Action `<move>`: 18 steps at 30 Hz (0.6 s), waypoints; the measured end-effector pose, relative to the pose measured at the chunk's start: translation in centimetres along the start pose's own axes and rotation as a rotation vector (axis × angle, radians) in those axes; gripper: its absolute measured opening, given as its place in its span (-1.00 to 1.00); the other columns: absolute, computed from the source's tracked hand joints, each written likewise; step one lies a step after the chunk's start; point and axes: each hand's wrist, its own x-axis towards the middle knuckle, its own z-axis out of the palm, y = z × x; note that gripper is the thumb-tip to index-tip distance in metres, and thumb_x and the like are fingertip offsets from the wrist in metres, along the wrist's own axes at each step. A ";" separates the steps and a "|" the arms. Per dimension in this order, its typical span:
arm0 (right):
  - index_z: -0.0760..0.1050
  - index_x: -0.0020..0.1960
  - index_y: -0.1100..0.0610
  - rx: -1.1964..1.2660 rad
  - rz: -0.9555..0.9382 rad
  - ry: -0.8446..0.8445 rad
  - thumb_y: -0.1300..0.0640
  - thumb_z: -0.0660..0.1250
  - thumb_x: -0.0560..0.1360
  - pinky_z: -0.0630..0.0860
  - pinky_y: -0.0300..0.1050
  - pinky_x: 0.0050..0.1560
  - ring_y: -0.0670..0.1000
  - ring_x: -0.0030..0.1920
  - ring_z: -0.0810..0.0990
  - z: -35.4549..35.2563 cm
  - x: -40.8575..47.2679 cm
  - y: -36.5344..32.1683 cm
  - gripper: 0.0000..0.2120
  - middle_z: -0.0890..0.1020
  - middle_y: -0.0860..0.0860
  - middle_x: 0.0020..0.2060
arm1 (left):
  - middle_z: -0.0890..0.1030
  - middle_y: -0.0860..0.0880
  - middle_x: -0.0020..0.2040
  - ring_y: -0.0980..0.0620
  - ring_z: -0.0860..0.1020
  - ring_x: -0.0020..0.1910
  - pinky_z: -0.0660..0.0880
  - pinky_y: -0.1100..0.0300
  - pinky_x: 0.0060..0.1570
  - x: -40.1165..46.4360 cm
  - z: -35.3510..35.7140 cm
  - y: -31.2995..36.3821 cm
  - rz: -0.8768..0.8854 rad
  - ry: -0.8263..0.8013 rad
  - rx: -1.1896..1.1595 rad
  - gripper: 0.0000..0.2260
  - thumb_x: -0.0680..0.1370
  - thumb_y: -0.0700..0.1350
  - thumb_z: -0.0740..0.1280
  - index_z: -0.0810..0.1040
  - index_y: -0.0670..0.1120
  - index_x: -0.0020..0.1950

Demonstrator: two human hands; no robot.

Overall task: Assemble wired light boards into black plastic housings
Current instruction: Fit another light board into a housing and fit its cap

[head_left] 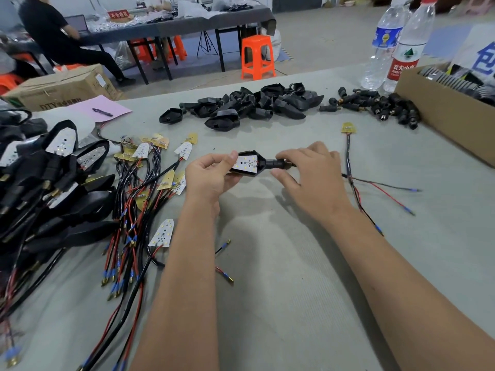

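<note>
black plastic housing (pixel 247 164) held just above the grey table cover (pixel 281 263), centre of view, open side up. white light board (pixel 247 163) seated inside it, small leds showing. left hand (pixel 211 175) curled round the wide end of the housing, thumb pressed along the top edge, fingers wrapped under. right hand (pixel 310 172) at the narrow end: thumb and fingertips pinch the black stem (pixel 276 164) that sticks out of the housing; a brass tip shows just past the fingers. both forearms bare, reaching in from the bottom edge.

left of the hands: loose wired boards (pixel 150 183), white and yellow faces mixed, red and black leads tangled, blue-sleeved ends. one board (pixel 162 233) lies apart, nearer the viewer. far left: heap of finished units (pixel 51 188), boards already in black shells.

behind the hands: pile of empty housings (pixel 246 105). to its right, a scatter of black stems with brass ends (pixel 380 105). single wired board (pixel 348 128) lies alone, right of centre, its leads trailing toward the viewer.

right edge: cardboard box (pixel 442 113) with dark parts inside. two water bottles (pixel 396 44) stand just behind it. pink paper (pixel 107 107) with a pen, back left. orange stool (pixel 257 57) on the floor beyond the table; a seated person (pixel 61 36) at a far table.
</note>
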 end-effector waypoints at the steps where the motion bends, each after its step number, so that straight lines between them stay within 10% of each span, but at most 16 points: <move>1: 0.62 0.23 -0.03 0.009 -0.007 -0.024 -0.13 0.35 0.60 0.31 0.03 0.10 0.05 0.11 0.45 0.0 0.0 0.1 -0.72 0.69 -0.12 0.01 | 0.72 -0.09 -0.23 0.02 0.68 -0.32 0.59 0.29 -0.31 0.1 0.0 -0.1 0.033 0.014 0.020 -0.87 0.55 -0.14 0.50 0.64 -0.17 -0.14; 7: 0.70 0.12 0.02 0.074 -0.020 -0.102 0.00 0.44 0.57 0.48 0.04 0.02 0.03 -0.05 0.49 -1.2 0.7 -0.4 -0.83 0.67 -0.04 -0.11 | 0.70 -0.06 -0.25 0.08 0.63 -0.36 0.58 0.28 -0.29 0.0 0.7 -0.2 0.122 0.099 0.035 -0.83 0.60 -0.09 0.45 0.64 -0.16 -0.12; 13: 0.71 -0.13 0.03 0.359 0.192 -0.114 0.04 0.56 0.45 0.37 -0.46 -0.29 -0.28 -0.34 0.55 -1.6 1.7 -2.5 -0.92 0.66 -0.12 -0.32 | 0.68 -0.20 -0.01 -0.08 0.68 -0.19 0.67 0.14 -0.08 -1.7 1.4 1.1 -0.032 -0.080 -0.171 -0.70 0.71 0.05 0.23 0.55 -0.17 0.11; 18: 0.58 0.01 0.04 0.776 0.443 -0.134 0.06 0.57 0.44 0.54 -0.05 -0.27 0.00 -0.36 0.59 1.7 3.6 -8.4 -0.78 0.68 0.06 -0.28 | 0.65 -0.22 -0.05 -0.15 0.70 -0.22 0.68 -0.01 -0.11 -4.4 -1.9 1.6 -0.116 -0.276 -0.051 -0.61 0.72 0.11 0.16 0.52 -0.20 0.23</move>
